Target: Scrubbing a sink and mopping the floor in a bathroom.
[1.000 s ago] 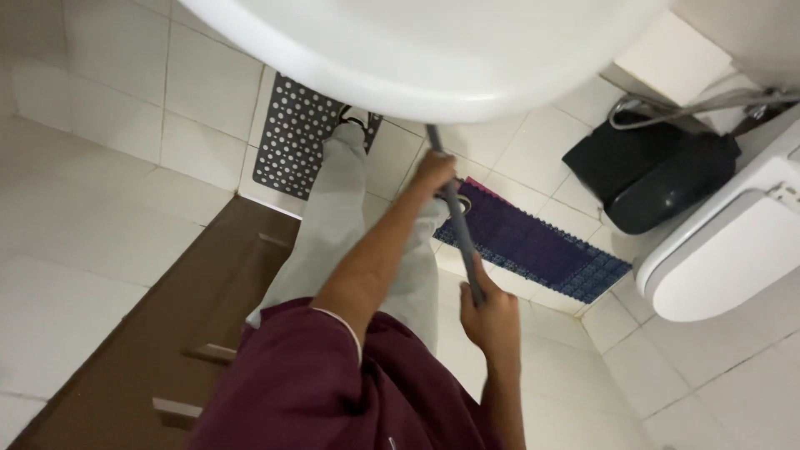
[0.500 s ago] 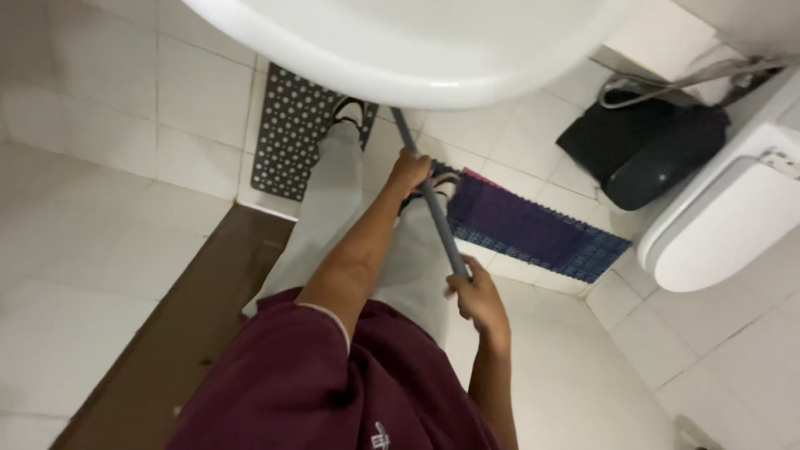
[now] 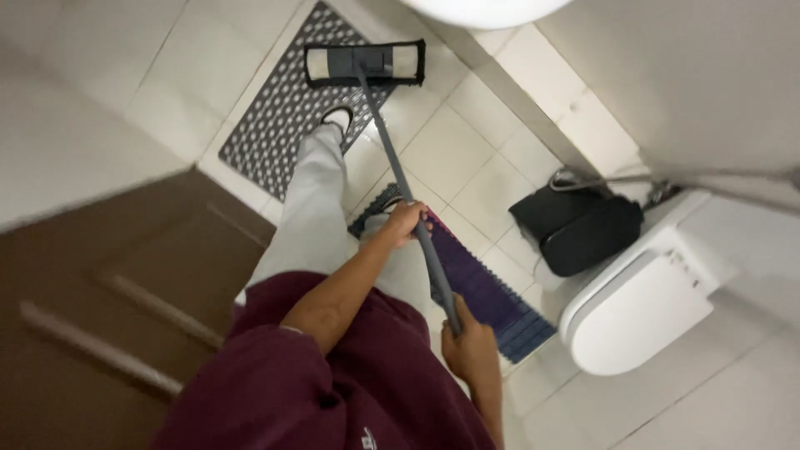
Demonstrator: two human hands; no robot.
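Observation:
Both my hands grip the grey handle (image 3: 392, 154) of a flat mop. My left hand (image 3: 406, 223) is closed around the middle of the handle. At the handle's upper end sits my right hand (image 3: 471, 346), also closed on it. The mop head (image 3: 364, 64), grey with pale ends, lies flat on the far end of a grey perforated mat (image 3: 275, 125). My legs in light trousers stand between the hands and the mop head, one shoe (image 3: 337, 117) on the mat.
A purple-blue ribbed mat (image 3: 492, 292) lies under the handle. A black bin (image 3: 583, 229) and a white toilet (image 3: 642, 308) stand to the right, a metal hose (image 3: 617, 179) behind them. A brown door (image 3: 108, 292) is at left. A white basin edge (image 3: 483, 8) shows at top.
The view has tipped downward: the basin has slid to the top edge and the mop head on the grey mat has come into sight. Both hands keep their grip on the handle.

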